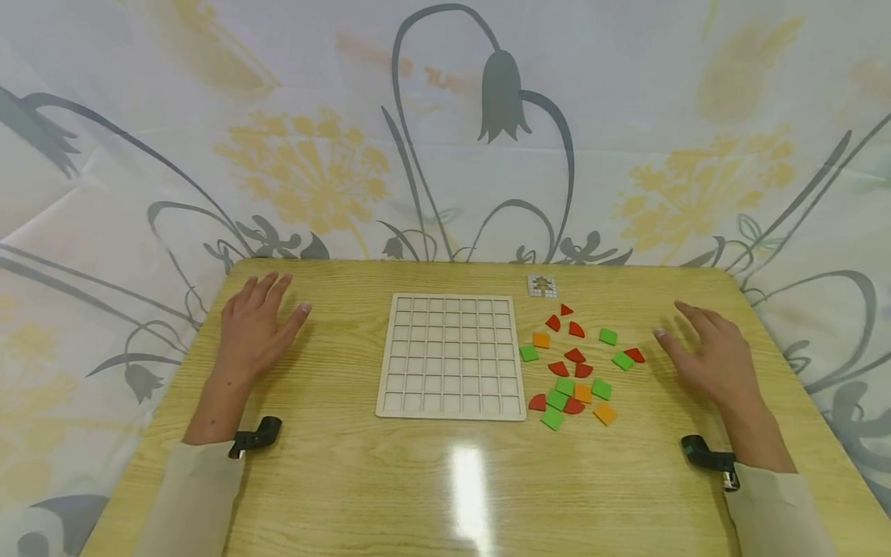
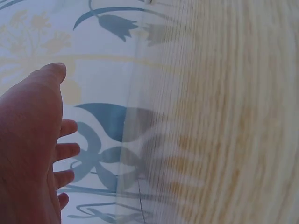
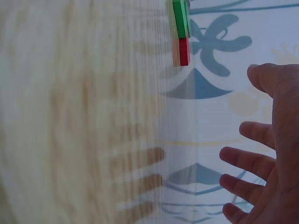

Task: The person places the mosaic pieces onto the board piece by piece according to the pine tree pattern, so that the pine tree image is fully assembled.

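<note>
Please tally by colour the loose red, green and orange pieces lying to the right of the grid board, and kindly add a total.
Red pieces: 9
Green pieces: 7
Orange pieces: 3
Total: 19 visible

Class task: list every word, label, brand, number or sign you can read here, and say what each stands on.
No text can be read for certain.
Orange marks on the backdrop: letter-like, but too faint to read.
Small card: a gridded picture; any print is too small.
Grid board and coloured pieces: none seen.
</note>
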`<state>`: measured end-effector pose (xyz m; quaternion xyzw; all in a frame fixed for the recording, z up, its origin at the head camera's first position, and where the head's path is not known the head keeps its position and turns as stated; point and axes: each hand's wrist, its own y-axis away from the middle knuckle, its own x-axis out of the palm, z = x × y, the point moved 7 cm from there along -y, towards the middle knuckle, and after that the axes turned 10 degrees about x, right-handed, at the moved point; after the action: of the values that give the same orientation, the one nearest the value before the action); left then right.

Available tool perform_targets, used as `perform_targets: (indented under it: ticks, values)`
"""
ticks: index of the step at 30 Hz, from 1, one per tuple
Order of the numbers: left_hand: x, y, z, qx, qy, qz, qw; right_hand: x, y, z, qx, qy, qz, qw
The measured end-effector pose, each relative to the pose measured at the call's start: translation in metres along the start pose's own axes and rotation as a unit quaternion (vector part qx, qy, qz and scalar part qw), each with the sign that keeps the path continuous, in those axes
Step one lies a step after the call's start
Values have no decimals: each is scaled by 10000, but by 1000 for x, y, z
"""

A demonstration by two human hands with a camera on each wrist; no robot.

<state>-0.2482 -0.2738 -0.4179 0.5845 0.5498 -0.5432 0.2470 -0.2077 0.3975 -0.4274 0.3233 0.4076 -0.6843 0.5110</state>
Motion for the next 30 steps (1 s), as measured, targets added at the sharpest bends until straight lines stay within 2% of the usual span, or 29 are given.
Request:
perform_targets:
  ticks: [5,8,17,21,30]
  values:
    - [0,-5,-8,215,189,-208,9994,3,0,4,5,-169,-3,9999]
    - [1,-7,-14,310,245,-195,9990,6,-1,10,-29,-304,42,9995]
    - [16,-9,-32,672,309,83,9972,17,-9,34,-160,-519,147,9984]
    - [23,-10,-43,850,480,235,9950,21,-12,43,-304,-580,127,9978]
    - [35,-9,-65,947,715,675,9906,28,-17,63,-576,-662,232,9959]
